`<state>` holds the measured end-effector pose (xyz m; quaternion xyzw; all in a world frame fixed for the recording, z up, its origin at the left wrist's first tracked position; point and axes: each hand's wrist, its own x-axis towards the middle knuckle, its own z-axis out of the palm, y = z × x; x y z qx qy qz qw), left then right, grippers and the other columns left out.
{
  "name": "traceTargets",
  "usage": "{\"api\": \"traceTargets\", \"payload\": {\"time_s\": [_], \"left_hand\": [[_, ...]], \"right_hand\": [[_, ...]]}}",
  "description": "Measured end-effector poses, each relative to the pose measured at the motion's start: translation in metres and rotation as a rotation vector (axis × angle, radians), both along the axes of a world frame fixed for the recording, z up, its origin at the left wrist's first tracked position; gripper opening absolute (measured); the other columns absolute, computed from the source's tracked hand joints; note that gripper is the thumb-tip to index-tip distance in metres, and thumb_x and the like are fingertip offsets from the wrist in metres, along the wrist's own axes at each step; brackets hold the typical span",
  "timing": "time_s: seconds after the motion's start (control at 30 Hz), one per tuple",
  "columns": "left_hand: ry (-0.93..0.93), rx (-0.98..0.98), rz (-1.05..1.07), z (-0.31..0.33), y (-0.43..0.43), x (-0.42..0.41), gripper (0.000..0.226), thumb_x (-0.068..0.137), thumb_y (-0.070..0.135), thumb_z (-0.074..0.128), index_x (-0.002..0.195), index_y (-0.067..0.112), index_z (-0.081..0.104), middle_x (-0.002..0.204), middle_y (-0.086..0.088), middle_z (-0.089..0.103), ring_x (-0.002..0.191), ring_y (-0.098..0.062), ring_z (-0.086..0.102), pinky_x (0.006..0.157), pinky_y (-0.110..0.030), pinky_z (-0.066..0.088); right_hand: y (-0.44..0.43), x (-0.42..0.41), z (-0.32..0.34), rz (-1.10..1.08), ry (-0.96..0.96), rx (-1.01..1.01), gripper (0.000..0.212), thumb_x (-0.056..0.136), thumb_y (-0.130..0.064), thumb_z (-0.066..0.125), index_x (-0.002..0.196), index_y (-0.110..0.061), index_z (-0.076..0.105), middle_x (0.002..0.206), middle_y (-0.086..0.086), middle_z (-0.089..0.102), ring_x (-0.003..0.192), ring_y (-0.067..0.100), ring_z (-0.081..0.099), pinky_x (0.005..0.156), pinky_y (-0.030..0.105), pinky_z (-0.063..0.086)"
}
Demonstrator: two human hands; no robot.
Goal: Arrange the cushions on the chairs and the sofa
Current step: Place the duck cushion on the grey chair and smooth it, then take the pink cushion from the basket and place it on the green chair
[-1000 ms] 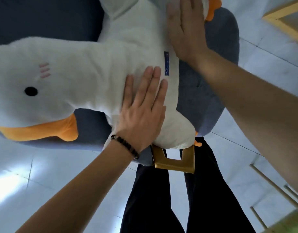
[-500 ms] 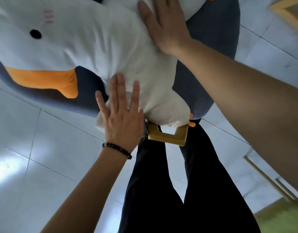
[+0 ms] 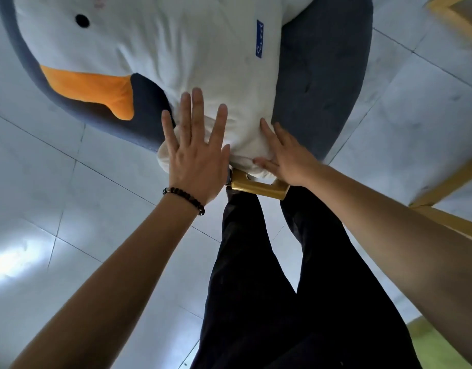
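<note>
A big white duck-shaped plush cushion [image 3: 176, 46] with an orange beak, a black eye and a small blue tag lies across a round grey-blue upholstered chair [image 3: 322, 75]. My left hand [image 3: 194, 153], a bead bracelet on its wrist, rests flat with fingers spread on the cushion's near end. My right hand [image 3: 285, 158] lies flat beside it on the same end, fingers apart. Neither hand grips anything. A gold metal chair leg [image 3: 256, 186] shows just below the cushion's near end.
Pale tiled floor [image 3: 69, 235] surrounds the chair. My legs in dark trousers [image 3: 269, 288] stand right against the chair's front. Yellow wooden frame pieces [image 3: 448, 187] stand at the right, and a green mat [image 3: 442, 344] lies at the bottom right corner.
My right hand has slid from the cushion's far side down to its near end, beside my left hand. The view has tilted down, so the chair sits higher in frame.
</note>
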<state>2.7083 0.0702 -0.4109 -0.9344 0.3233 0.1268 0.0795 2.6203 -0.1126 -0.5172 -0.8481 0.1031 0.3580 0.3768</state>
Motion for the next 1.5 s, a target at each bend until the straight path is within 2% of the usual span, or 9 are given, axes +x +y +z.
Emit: {"api": "traceTargets", "payload": {"time_s": [0.17,0.43,0.53,0.63,0.73,0.83,1.07,1.3,1.5], "left_hand": [[-0.142,0.037,-0.21,0.014,-0.036,0.07,0.069,0.102,0.055,0.033,0.16,0.024,0.014,0.166,-0.023,0.006,0.153,-0.043,0.006,0.116,-0.069,0.002],[-0.134,0.109,-0.056,0.006,-0.032,0.123,0.072,0.099,0.064,0.023,0.159,0.025,0.016,0.164,-0.029,0.006,0.152,-0.048,0.005,0.118,-0.067,0.001],[-0.061,0.04,-0.057,0.011,-0.026,0.104,0.065,0.101,0.052,0.03,0.157,0.02,0.024,0.164,-0.03,0.006,0.152,-0.048,0.005,0.119,-0.065,0.0],[0.138,-0.04,-0.022,0.019,-0.007,0.07,0.061,0.103,0.046,0.035,0.157,0.017,0.029,0.165,-0.024,0.01,0.153,-0.043,0.006,0.122,-0.062,0.004],[0.416,-0.235,0.184,0.064,0.009,0.035,0.064,0.103,0.052,0.032,0.158,0.021,0.024,0.168,-0.012,0.014,0.155,-0.031,0.011,0.122,-0.056,0.012],[0.518,-0.41,0.35,0.121,0.029,0.011,0.067,0.102,0.055,0.032,0.158,0.02,0.026,0.165,-0.007,0.025,0.152,-0.026,0.023,0.121,-0.047,0.024],[0.429,-0.767,0.711,0.237,0.081,0.002,0.059,0.099,0.038,0.056,0.153,0.027,0.036,0.153,0.001,0.045,0.139,-0.019,0.046,0.111,-0.038,0.041],[0.145,-1.101,1.103,0.299,0.086,-0.048,0.055,0.098,0.027,0.06,0.15,0.025,0.041,0.142,0.006,0.054,0.122,-0.012,0.055,0.091,-0.025,0.042],[-0.031,-1.207,1.419,0.297,0.045,-0.168,0.056,0.098,0.023,0.061,0.15,0.021,0.041,0.139,0.002,0.056,0.117,-0.014,0.059,0.089,-0.023,0.044]], "right_hand": [[0.009,0.011,0.013,0.001,-0.092,0.021,0.112,0.086,-0.068,0.06,0.157,-0.032,-0.019,0.168,0.016,-0.007,0.153,0.041,0.016,0.118,0.057,0.03],[0.018,0.006,-0.005,-0.117,0.12,0.016,0.105,0.09,-0.061,0.062,0.151,-0.05,-0.022,0.169,-0.001,-0.016,0.155,0.037,-0.002,0.12,0.058,0.021],[0.015,0.0,0.01,-0.13,0.149,-0.029,0.099,0.093,-0.06,0.058,0.157,-0.041,-0.014,0.17,0.004,-0.006,0.155,0.033,0.008,0.122,0.053,0.022],[0.006,-0.015,0.033,-0.159,0.244,-0.062,0.074,0.101,-0.053,0.049,0.16,-0.024,0.016,0.163,0.012,0.03,0.146,0.033,0.035,0.115,0.047,0.035],[-0.005,-0.028,0.09,-0.301,0.226,-0.083,0.048,0.104,-0.052,0.04,0.139,-0.021,0.046,0.132,0.0,0.06,0.13,0.028,0.051,0.102,0.04,0.038],[-0.01,-0.029,0.166,-0.453,0.118,-0.104,0.061,0.104,-0.054,0.036,0.156,-0.021,0.034,0.158,0.004,0.042,0.144,0.026,0.041,0.116,0.038,0.031],[-0.005,-0.021,0.327,-0.735,-0.315,0.029,0.063,0.096,-0.056,0.047,0.154,-0.034,0.035,0.157,-0.009,0.04,0.142,0.012,0.04,0.109,0.026,0.034],[-0.051,-0.008,0.386,-0.51,-0.528,0.174,0.067,0.095,-0.04,0.063,0.154,-0.034,0.034,0.144,-0.02,0.043,0.132,0.0,0.044,0.103,0.023,0.041],[-0.088,-0.011,0.377,-0.238,-0.473,0.358,0.058,0.097,-0.032,0.063,0.151,-0.032,0.04,0.143,-0.02,0.047,0.129,0.004,0.05,0.094,0.016,0.042]]}}
